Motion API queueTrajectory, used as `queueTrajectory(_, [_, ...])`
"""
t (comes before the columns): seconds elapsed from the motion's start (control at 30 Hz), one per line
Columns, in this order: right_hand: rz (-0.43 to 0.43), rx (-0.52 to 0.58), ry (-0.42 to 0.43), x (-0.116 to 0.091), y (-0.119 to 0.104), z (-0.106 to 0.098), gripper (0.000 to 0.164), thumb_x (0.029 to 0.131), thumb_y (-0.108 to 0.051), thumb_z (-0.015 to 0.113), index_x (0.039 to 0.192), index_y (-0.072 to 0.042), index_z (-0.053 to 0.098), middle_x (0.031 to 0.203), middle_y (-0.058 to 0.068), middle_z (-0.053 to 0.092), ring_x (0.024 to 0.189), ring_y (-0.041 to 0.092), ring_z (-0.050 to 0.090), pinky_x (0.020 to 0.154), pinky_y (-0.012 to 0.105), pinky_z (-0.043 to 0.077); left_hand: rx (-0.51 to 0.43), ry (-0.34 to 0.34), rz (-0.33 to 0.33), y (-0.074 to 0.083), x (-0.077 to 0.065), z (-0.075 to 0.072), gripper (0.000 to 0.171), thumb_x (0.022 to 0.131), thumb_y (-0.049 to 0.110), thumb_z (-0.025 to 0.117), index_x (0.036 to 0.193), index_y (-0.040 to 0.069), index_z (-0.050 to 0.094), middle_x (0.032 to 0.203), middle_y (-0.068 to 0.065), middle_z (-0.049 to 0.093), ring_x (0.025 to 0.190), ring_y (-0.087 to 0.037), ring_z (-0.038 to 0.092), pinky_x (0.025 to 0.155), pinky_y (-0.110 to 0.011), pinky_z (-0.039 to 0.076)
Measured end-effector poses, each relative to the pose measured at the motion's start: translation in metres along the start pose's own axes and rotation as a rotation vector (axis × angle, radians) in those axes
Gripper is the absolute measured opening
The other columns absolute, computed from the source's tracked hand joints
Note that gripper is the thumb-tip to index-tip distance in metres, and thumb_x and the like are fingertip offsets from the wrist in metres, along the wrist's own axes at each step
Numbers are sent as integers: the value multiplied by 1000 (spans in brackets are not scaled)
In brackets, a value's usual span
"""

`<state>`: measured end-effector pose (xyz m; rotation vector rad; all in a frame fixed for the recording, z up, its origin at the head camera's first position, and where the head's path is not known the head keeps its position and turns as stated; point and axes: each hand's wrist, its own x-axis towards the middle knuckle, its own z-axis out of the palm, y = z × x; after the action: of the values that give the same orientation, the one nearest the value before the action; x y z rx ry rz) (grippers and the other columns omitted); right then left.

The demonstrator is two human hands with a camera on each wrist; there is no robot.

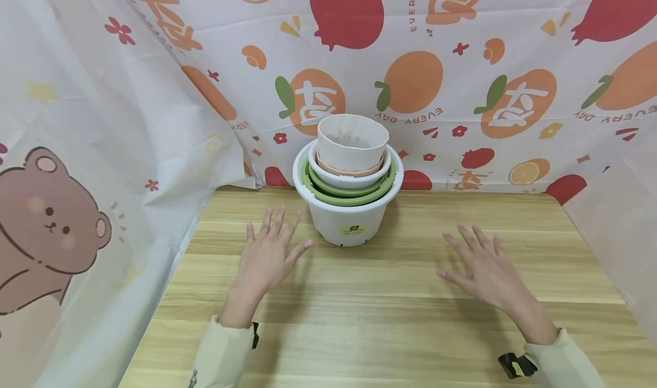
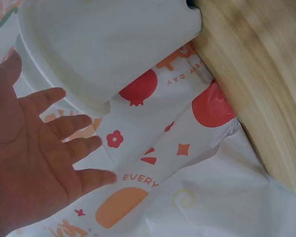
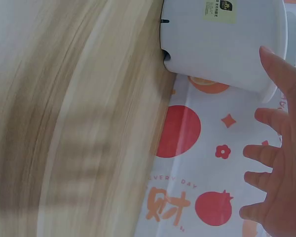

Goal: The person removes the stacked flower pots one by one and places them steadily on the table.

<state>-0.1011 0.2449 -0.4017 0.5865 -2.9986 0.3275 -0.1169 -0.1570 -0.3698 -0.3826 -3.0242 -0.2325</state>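
Note:
A stack of nested flower pots stands at the back of the wooden table. Its outermost is a large white pot (image 1: 349, 225) with a small yellow label. Green pots (image 1: 328, 195) sit inside it, then another white rim, a pinkish rim and a ribbed white pot (image 1: 353, 157) on top. My left hand (image 1: 264, 259) hovers left of the stack with fingers spread, thumb toward the large pot. To the right, farther from the stack, my right hand (image 1: 485, 271) is held over the table with fingers spread. Both hands hold nothing.
The wooden table (image 1: 359, 319) reaches back to a white cloth (image 1: 410, 34) printed with fruit, which hangs right behind the pots. On the left hangs a sheet with a bear print (image 1: 51, 222); a pale panel (image 1: 616, 234) borders the right side.

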Motion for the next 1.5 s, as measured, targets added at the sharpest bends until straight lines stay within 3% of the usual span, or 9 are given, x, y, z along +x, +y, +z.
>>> queueTrajectory(0.2, [-11,21,4,-2,-5,8,74,83,-58,54,137,-8,40,139,23,34,127,45,26,99,67,15,-110,-12,-32,1,6,-6,67,90,56,43,138,9,39,142,-21,31,131,-40,22,99,-63,24])
queueTrajectory(0.4, [-76,50,67,-5,-12,21,62,84,-45,62,129,-4,48,123,22,51,112,43,46,91,61,34,-336,7,-83,2,13,-6,62,91,47,51,132,2,44,127,-22,49,114,-38,48,91,-53,42])
queueTrajectory(0.6, [-108,71,80,-8,-19,33,54,84,-33,66,126,-2,52,111,23,58,103,41,53,87,60,39,-559,10,-141,3,28,-5,56,92,41,52,126,-3,50,122,-20,54,115,-36,47,95,-49,40])
queueTrajectory(0.73, [-136,115,85,-10,-20,39,48,82,-26,68,122,-2,55,107,22,60,100,39,55,83,58,43,-740,2,-221,2,38,-5,54,93,40,51,125,-4,50,123,-20,53,117,-34,47,96,-47,39])
queueTrajectory(0.97, [-190,159,63,-11,-22,44,46,81,-21,70,118,1,57,106,22,60,93,37,60,76,57,48,-1163,-18,-363,-2,53,-5,50,94,31,52,126,-7,47,123,-23,51,114,-32,50,85,-33,50])
queueTrajectory(1.07, [-207,157,59,-12,-22,44,46,79,-20,72,117,2,57,104,23,61,90,36,61,75,55,49,-1303,-30,-414,-4,59,-6,49,95,28,51,125,-9,45,124,-26,49,113,-34,50,84,-31,50])
queueTrajectory(1.37, [-211,165,33,-10,-22,42,47,79,-20,72,118,2,57,105,21,61,92,35,60,77,50,50,-1498,-36,-513,1,72,-6,45,95,19,50,124,-14,41,118,-28,49,112,-33,51,88,-32,47])
queueTrajectory(1.5, [-204,172,20,-9,-22,42,46,80,-20,71,118,2,56,106,21,61,93,34,60,78,48,51,-1531,-10,-546,4,77,-6,41,94,17,52,119,-14,44,101,-19,54,97,-25,59,86,-32,48])
